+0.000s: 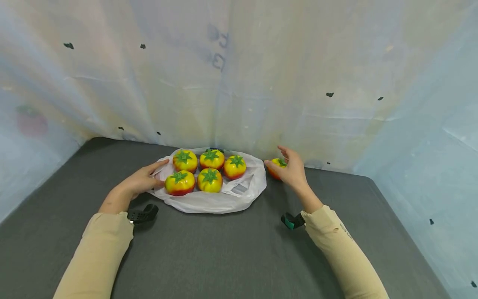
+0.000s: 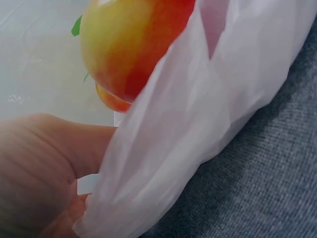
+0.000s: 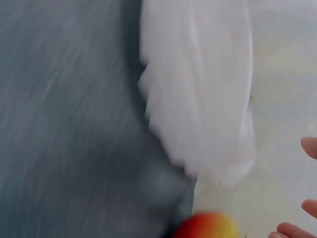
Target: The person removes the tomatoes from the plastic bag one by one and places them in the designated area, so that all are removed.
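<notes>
- Right hand (image 1: pixel 294 168) was nearer, grip spread.
- Loose tomato (image 1: pixel 278 162) showed in its thumb-finger gap; no clear long axis.
- Left hand (image 1: pixel 140 180), fingers spread, touched white bag (image 1: pixel 213 205).

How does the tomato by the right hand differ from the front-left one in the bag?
The front-left tomato lies in the bag; the lone tomato is outside, on the table. In the head view, the right hand partly hides the lone tomato; the front-left one shows almost whole. Both are yellow and red with green tops.
</notes>
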Action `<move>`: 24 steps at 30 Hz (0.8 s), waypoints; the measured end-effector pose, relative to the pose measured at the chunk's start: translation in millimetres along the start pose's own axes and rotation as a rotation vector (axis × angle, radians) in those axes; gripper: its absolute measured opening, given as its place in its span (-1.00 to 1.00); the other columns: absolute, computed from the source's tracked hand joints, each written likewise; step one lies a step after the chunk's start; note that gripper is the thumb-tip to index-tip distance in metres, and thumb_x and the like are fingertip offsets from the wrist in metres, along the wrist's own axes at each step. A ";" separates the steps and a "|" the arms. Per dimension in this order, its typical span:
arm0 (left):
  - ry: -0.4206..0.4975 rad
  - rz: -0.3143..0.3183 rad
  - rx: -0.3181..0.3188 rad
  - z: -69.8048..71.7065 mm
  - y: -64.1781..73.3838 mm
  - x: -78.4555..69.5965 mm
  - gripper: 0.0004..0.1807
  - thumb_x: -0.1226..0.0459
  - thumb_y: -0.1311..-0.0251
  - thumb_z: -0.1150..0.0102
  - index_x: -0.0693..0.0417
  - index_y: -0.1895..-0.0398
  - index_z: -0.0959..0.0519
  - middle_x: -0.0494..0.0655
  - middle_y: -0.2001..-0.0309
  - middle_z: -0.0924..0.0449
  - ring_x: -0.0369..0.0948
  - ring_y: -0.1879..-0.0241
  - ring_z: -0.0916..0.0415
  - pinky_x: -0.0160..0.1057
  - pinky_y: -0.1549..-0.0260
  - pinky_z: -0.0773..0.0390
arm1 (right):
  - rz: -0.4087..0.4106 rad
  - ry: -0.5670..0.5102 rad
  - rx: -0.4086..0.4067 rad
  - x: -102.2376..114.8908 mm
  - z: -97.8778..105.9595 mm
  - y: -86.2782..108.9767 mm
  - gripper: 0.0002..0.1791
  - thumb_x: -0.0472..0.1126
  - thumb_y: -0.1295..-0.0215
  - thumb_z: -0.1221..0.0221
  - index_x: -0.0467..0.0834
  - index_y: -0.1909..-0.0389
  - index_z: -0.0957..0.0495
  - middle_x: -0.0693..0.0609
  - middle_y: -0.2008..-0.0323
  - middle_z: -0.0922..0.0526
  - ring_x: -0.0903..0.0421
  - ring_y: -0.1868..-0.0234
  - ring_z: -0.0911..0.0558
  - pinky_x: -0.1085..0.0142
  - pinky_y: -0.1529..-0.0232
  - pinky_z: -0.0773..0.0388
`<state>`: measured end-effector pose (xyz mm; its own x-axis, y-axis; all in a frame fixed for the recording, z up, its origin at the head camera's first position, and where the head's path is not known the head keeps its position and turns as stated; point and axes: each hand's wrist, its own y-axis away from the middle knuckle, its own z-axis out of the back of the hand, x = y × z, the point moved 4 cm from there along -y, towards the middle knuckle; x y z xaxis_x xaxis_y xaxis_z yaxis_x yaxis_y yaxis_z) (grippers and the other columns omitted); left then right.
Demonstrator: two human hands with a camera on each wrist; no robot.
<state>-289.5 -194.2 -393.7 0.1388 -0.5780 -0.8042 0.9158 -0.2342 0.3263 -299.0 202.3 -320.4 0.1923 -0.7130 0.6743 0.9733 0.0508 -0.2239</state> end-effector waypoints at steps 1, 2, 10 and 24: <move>0.002 -0.004 0.001 -0.3 0.5 -0.5 -0.09 0.36 -0.20 -0.08 -0.01 -0.54 0.19 0.40 -0.48 0.38 0.34 -0.43 0.32 0.37 -0.31 0.11 | 0.009 -0.014 0.009 4.6 -4.0 -0.4 -0.23 -0.02 -0.21 -0.28 -0.19 -0.39 -0.24 -0.18 -0.37 -0.30 -0.13 -0.36 -0.31 0.01 -0.33 -0.30; 0.003 -0.009 0.000 -0.1 0.6 -0.9 -0.09 0.36 -0.20 -0.08 0.00 -0.54 0.18 0.40 -0.48 0.38 0.34 -0.43 0.32 0.38 -0.31 0.12 | 0.013 -0.030 0.020 8.6 -8.1 -1.0 -0.23 -0.03 -0.20 -0.28 -0.19 -0.38 -0.25 -0.17 -0.37 -0.30 -0.12 -0.36 -0.32 0.01 -0.33 -0.30; -0.010 -0.003 -0.006 1.4 1.9 -3.3 -0.09 0.36 -0.21 -0.09 0.00 -0.54 0.19 0.40 -0.48 0.38 0.34 -0.42 0.32 0.36 -0.32 0.11 | -0.016 -0.175 0.130 25.0 -44.1 -7.9 -0.21 -0.02 -0.18 -0.30 -0.14 -0.39 -0.24 -0.17 -0.38 -0.28 -0.12 -0.37 -0.31 0.07 -0.34 -0.30; -0.011 0.010 -0.007 0.0 2.7 -1.9 -0.10 0.35 -0.23 -0.07 -0.02 -0.54 0.20 0.37 -0.49 0.38 0.31 -0.43 0.31 0.34 -0.33 0.11 | -0.009 -0.076 0.232 33.5 -78.5 -12.7 -0.16 0.02 -0.13 -0.33 -0.14 -0.40 -0.23 -0.21 -0.37 -0.29 -0.18 -0.34 -0.35 0.01 -0.29 -0.36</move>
<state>-287.2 -193.7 -391.2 0.1435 -0.5889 -0.7954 0.9172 -0.2227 0.3304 -314.7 122.8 -350.3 0.1838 -0.6598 0.7286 0.9760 0.2103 -0.0558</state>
